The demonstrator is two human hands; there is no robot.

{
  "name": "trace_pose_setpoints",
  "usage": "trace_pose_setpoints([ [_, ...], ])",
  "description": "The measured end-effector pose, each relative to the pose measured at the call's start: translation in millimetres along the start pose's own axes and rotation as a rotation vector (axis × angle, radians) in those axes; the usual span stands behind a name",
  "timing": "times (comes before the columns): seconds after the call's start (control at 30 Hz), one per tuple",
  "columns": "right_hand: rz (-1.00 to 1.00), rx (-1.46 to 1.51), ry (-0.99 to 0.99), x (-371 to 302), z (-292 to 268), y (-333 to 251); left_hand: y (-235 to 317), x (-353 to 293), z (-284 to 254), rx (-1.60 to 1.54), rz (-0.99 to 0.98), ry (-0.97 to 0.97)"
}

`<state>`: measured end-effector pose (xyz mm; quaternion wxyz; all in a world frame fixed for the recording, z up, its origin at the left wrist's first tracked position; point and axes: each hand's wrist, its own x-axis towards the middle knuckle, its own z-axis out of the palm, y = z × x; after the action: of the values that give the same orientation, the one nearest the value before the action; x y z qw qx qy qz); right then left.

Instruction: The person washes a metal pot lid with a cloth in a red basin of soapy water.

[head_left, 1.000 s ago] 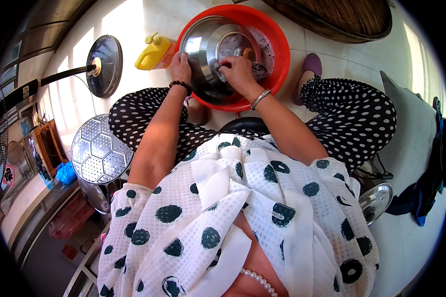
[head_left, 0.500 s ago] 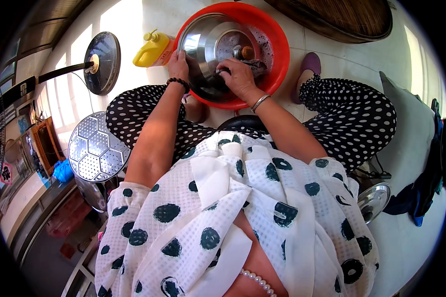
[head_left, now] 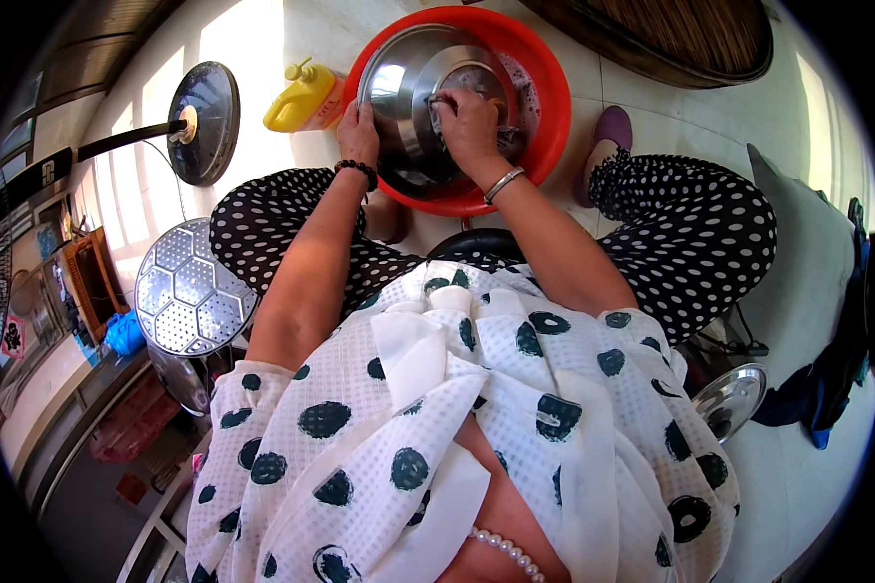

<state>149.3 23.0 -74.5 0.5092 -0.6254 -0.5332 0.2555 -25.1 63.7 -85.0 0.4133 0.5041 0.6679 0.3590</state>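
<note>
Lid (head_left: pixel 394 117), left fingers (head_left: pixel 366 115) at rim, floor (head_left: pixel 586 68) beyond red basin's edge (head_left: pixel 557 97)

Remotely, I find the grey cloth (head_left: pixel 508 139) largely covered by the right hand (head_left: pixel 469 126); its outline cannot be determined. The steel lid (head_left: pixel 397 102) conceals much of the red basin (head_left: pixel 552 107). The upper edge truncates the brown basket (head_left: pixel 666 39).

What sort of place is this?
Probably a home kitchen or washing-up area, though I can't be sure. The clues are a soapy red basin, a big shiny metal lid and a yellow pump bottle standing nearby.
</note>
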Motion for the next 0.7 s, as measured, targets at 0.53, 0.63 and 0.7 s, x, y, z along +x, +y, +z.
trace_pose_setpoints([
  [0.53,-0.031,-0.171,0.032,33,0,10,-10,0,9,0.061,0.038,-0.002],
  [0.63,-0.228,-0.147,-0.044,-19,20,-5,-20,6,7,-0.063,-0.059,0.032],
  [0.7,-0.293,-0.187,-0.018,-27,17,-3,-10,5,4,-0.064,-0.08,0.044],
])
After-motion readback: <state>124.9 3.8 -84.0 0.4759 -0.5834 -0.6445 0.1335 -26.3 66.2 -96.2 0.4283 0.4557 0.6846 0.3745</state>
